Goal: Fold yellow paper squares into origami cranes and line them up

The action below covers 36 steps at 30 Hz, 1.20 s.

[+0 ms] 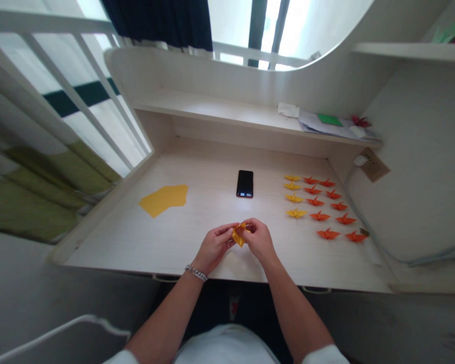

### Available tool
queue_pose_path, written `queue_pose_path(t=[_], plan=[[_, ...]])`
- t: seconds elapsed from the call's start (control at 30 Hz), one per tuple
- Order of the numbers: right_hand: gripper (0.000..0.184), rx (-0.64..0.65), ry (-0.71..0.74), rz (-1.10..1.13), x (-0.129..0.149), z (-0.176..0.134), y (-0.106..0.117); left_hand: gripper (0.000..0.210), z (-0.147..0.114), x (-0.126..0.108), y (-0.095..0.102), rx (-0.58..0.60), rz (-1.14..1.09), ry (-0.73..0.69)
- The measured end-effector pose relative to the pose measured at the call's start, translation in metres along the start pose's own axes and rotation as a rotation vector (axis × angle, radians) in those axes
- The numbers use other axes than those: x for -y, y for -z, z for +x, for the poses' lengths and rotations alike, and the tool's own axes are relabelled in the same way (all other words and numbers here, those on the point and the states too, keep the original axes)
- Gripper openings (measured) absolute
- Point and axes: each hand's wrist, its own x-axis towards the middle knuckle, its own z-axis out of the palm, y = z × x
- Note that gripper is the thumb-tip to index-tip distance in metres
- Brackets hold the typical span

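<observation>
Finding: torn or skewed paper (238, 238) possible; uneven pull would be the likely cause.
Your left hand (213, 246) and right hand (261, 242) each pinch the paper. If one pulls harder than the other, a fold could, in my judgement, tear or drift off line; a slack pinch could let it spring open. The paper sits between your hands, touching both, near the front edge of the desk (208, 197); contact with the desk cannot be determined. Your fingers partly cover the folds, so crease alignment cannot be verified.
</observation>
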Motion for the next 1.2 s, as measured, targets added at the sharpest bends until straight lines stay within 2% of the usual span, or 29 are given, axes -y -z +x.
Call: queue_pose_path(t=[0.13, 0.3, 0.53, 0.87, 1.2], plan=[[0.019, -0.007, 0.012, -0.038, 0.0011, -0.0008, 0.0001, 0.037, 0.0011, 0.0013, 0.0012, -0.039, 0.095, -0.022], [0.022, -0.002, -0.008, -0.054, -0.0010, -0.0005, -0.0009, 0.040, 0.0025, 0.0040, -0.0001, -0.102, 0.284, -0.121], [0.025, 0.027, -0.023, 0.066, 0.0037, 0.0000, 0.0004, 0.036, 0.0010, 0.0090, -0.0013, -0.032, -0.009, -0.078], [0.021, 0.022, -0.008, 0.022, 0.0065, -0.0020, 0.0024, 0.033, 0.0001, 0.0039, -0.0027, 0.056, -0.044, -0.048], [0.016, 0.030, 0.012, -0.027, 0.0085, -0.0031, 0.0032, 0.033, -0.0004, 0.0034, -0.0026, 0.029, -0.058, -0.021]])
